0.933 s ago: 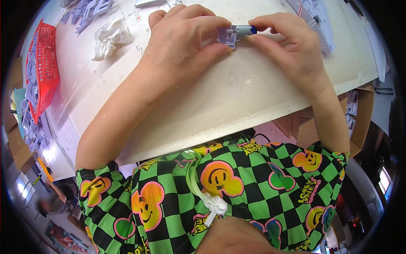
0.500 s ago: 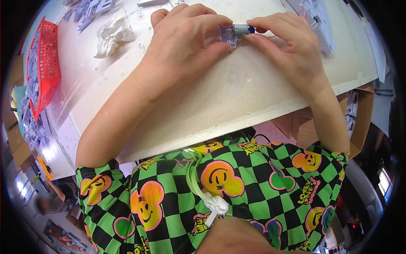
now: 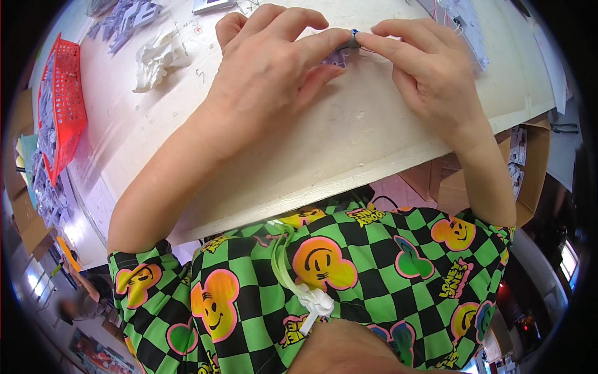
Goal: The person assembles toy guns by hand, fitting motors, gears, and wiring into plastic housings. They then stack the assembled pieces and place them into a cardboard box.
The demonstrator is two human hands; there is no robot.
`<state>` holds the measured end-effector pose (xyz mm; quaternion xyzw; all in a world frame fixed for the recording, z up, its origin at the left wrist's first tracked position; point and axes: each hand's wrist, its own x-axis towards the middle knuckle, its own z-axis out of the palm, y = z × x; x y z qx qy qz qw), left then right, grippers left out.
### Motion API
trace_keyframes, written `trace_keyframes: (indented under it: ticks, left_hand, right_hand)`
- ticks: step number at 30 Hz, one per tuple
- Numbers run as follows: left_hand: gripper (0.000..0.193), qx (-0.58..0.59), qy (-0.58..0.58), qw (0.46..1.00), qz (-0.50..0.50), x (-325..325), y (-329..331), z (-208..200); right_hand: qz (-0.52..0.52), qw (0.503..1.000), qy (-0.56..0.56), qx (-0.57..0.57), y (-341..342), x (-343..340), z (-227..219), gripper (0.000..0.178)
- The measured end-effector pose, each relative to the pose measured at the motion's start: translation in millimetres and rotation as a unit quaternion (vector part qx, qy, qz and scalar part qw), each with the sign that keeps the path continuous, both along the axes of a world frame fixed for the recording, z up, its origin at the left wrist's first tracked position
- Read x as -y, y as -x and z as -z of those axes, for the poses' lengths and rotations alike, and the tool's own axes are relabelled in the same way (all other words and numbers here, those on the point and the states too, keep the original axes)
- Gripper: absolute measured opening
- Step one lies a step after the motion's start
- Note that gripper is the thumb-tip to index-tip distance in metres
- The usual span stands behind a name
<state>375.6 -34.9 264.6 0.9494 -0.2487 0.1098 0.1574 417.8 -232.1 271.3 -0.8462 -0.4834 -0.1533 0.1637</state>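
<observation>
At the far middle of the table, my left hand [image 3: 265, 71] grips a small lavender plastic housing [image 3: 337, 59] between thumb and index finger. Much of the housing is hidden behind those fingers. A small silver motor [image 3: 352, 42] with a blue end sits against it, partly covered by my left index finger. My right hand [image 3: 430, 71] is on the other side, its index fingertip pressed to the motor. The right thumb hangs apart below, and nothing is held between thumb and finger.
Crumpled white tissue [image 3: 159, 59] lies left of my hands. Lavender plastic parts [image 3: 128, 23] are piled at the far left. A red perforated basket [image 3: 67, 103] holds similar parts at the left edge. A lavender tray with wires [image 3: 464, 31] stands far right; a cardboard box [image 3: 536, 168] is below the right edge.
The motor has turned from lying sideways to pointing away from me, its blue end now at the far side. My right thumb has come off, leaving the index fingertip pressing.
</observation>
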Motion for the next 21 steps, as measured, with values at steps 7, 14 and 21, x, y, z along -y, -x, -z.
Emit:
trace_keyframes:
  ticks: [7,14,21]
  left_hand:
    - [0.040,0.033,-0.056,0.997,0.035,-3.4,-4.9,0.2]
    - [0.042,-0.019,-0.013,1.000,-0.013,5.7,-4.2,0.6]
    - [0.041,-0.045,0.001,0.999,0.027,-4.4,-8.2,-3.3]
  right_hand:
    - [0.025,0.998,-0.039,-0.050,-2.7,4.3,0.6,0.029]
    - [0.006,0.997,-0.052,0.058,-7.9,3.8,0.9,0.012]
    - [0.051,0.998,-0.038,-0.017,-8.8,4.0,-8.2,0.015]
